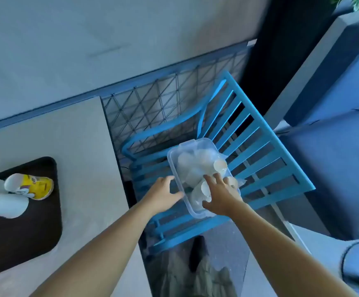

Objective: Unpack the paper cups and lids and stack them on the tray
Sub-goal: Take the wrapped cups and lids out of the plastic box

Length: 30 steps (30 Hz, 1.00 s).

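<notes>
A clear plastic box (175, 168) holding wrapped white paper cups (192, 166) rests on the seat of a blue slatted chair (266, 168). My left hand (163, 194) lies against the box's left wall, fingers spread and relaxed. My right hand (221, 194) reaches into the box, its fingers spread over a cup stack (200, 194); a grip is not plainly shown. At far left a dark tray (24, 232) on the light table carries a yellow printed cup stack (34, 186) and white cup stacks (3, 205), all lying on their sides.
The light table (84, 159) ends just left of the chair. A wire mesh panel (153, 108) stands behind the chair. Dark blue upholstered seating (335, 168) fills the right side. The floor shows below the chair.
</notes>
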{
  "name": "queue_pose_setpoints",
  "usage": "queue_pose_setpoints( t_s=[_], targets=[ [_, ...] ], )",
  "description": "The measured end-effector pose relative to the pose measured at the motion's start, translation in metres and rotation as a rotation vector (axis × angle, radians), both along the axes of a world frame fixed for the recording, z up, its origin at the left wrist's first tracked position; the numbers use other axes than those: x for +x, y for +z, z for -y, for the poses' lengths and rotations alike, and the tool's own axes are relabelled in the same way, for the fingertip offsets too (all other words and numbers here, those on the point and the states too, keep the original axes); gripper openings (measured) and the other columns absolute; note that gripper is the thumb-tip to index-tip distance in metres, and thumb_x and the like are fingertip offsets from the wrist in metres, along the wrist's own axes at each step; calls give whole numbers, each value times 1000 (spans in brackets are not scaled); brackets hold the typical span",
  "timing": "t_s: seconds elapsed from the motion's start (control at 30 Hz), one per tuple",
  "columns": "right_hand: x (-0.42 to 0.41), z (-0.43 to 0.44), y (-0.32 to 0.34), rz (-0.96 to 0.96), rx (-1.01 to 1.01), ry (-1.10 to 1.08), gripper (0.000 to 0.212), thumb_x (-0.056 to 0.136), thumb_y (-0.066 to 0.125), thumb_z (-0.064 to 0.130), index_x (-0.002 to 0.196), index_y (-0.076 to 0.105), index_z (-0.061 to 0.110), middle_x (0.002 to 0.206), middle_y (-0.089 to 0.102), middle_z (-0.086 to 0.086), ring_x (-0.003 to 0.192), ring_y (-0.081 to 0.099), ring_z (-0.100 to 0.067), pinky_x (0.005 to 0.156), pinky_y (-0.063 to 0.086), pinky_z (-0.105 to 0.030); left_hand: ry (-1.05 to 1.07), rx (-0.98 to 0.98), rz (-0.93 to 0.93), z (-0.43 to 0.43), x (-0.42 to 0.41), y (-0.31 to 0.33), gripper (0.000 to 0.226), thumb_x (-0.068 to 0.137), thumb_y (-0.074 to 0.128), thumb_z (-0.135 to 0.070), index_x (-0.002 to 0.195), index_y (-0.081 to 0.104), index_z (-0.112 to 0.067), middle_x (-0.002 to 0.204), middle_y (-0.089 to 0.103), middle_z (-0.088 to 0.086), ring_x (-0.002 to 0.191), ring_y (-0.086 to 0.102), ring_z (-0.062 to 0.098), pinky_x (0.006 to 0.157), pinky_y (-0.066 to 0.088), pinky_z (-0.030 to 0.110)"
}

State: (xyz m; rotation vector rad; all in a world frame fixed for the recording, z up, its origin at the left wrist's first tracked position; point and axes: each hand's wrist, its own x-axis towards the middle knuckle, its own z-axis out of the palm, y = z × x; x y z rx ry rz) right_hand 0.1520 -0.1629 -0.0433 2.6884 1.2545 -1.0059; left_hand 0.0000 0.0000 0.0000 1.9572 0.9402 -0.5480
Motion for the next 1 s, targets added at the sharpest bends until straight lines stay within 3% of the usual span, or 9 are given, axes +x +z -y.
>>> queue_pose_setpoints(
  t_s=[0.1, 0.23, 0.37, 0.47, 0.53, 0.63, 0.7, 0.9, 1.0],
  targets=[
    [2, -8, -21, 36, -8, 27, 89, 89, 70, 51, 158, 17, 31, 157, 25, -8, 140, 38, -41, 101, 51, -52, -11, -3, -26, 1, 13, -32, 76, 101, 61, -54, 163, 29, -27, 165, 32, 0, 136, 50, 18, 92, 41, 27],
    [-1, -16, -44, 83, 4, -23, 76, 91, 69, 47, 153, 29, 27, 144, 40, -9, 134, 42, -38, 102, 50, -52, 13, -36, -63, 7, 22, -73, 73, 99, 59, -61, 160, 35, -29, 157, 42, -3, 128, 54, 18, 90, 46, 31],
    [-1, -20, -52, 114, 33, -28, 65, 92, 67, 51, 143, 40, 23, 136, 48, -10, 127, 46, -36, 104, 44, -50, 40, -74, -65, 14, 28, -93, 65, 101, 63, -49, 159, 38, -29, 154, 48, 1, 125, 59, 21, 84, 44, 27],
    [2, -19, -48, 90, 81, -73, 63, 90, 68, 52, 139, 41, 23, 134, 50, -9, 125, 46, -35, 102, 44, -50, 92, -122, -64, 17, 31, -103, 51, 102, 63, -42, 149, 49, -25, 147, 57, 2, 111, 61, 15, 73, 43, 23],
    [6, -17, -41, 82, 109, -100, 64, 89, 68, 53, 139, 40, 23, 134, 50, -8, 125, 45, -34, 101, 44, -49, 169, -186, -75, 15, 32, -109, 47, 103, 62, -42, 145, 52, -24, 145, 60, 0, 112, 61, 15, 80, 44, 25],
    [12, -13, -26, 79, 140, -145, 69, 88, 70, 52, 143, 38, 26, 138, 51, -5, 128, 44, -32, 102, 42, -48, 277, -261, -133, 14, 34, -113, 58, 100, 61, -54, 147, 49, -23, 146, 56, -4, 129, 57, 22, 95, 43, 33],
    [15, -13, -16, 71, 156, -164, 72, 87, 71, 51, 145, 36, 28, 139, 51, -4, 129, 42, -32, 102, 42, -48, 355, -332, -137, 15, 39, -119, 67, 91, 62, -66, 145, 52, -27, 145, 57, -4, 128, 57, 22, 104, 47, 38],
    [15, -18, -2, 45, 152, -148, 74, 88, 72, 51, 147, 35, 28, 139, 49, -6, 127, 40, -31, 84, 42, -41, 616, -595, -113, 25, 58, -114, 47, 102, 57, -52, 142, 54, -27, 138, 61, 1, 126, 60, 28, 94, 52, 39],
    [6, -13, -14, 39, 160, -141, 76, 88, 74, 47, 149, 34, 27, 141, 49, -7, 125, 39, -31, 86, 47, -42, 802, -763, -63, 32, 63, -118, 44, 104, 56, -53, 139, 57, -26, 136, 65, 9, 122, 66, 34, 91, 59, 42]
  ],
)
